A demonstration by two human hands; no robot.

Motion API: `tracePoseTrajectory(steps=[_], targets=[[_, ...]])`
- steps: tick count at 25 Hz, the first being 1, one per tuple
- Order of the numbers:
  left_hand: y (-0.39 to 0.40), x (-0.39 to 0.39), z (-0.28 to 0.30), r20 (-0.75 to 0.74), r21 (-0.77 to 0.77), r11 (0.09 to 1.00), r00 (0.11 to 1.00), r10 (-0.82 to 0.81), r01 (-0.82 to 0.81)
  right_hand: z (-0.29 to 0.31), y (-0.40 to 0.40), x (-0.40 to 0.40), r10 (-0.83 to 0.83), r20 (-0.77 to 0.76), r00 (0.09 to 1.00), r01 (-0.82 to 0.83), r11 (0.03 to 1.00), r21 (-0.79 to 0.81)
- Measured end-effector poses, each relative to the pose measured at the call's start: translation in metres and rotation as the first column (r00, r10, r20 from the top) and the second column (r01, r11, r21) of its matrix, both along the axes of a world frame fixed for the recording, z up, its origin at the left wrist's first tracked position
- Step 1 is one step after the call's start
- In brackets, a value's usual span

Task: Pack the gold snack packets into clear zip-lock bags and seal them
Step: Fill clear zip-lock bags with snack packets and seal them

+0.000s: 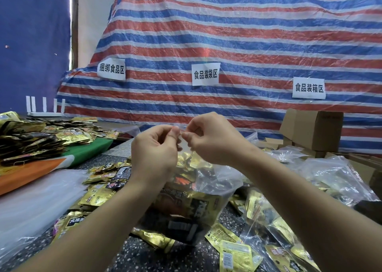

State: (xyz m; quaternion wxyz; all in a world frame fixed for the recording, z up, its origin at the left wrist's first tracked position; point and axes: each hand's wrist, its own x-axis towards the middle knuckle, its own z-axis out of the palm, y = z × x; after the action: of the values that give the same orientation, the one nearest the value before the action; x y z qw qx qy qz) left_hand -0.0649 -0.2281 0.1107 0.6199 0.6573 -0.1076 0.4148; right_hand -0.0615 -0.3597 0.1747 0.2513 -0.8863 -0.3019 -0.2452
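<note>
Zip-lock bag (198, 191), clear, full of gold snack packets, stands on the speckled table (132, 253) at centre, its mouth lifted. Left hand (155, 152) and right hand (208, 139) meet above it, each grip narrow, thumb and fingers pinching the bag's top edge, fingertips nearly touching. Loose gold packets (97, 195) lie scattered around the bag. Other filled bags (330, 176) lie right; cardboard boxes (314, 129) beyond. Striped tarp (227, 34) with paper labels behind.
</note>
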Motion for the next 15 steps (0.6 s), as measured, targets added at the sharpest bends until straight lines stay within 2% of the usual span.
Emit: tracePoseTrajectory(steps=[6, 15], targets=[[0.006, -0.002, 0.021, 0.074, 0.046, 0.994, 0.993, 0.093, -0.096, 0.007, -0.007, -0.004, 0.013, -0.006, 1.0, -0.013, 0.998, 0.06], [0.031, -0.003, 0.036, 0.061, 0.025, 0.99, 0.989, 0.137, -0.139, -0.003, -0.028, -0.003, -0.013, -0.037, 0.999, 0.017, 0.995, 0.1]])
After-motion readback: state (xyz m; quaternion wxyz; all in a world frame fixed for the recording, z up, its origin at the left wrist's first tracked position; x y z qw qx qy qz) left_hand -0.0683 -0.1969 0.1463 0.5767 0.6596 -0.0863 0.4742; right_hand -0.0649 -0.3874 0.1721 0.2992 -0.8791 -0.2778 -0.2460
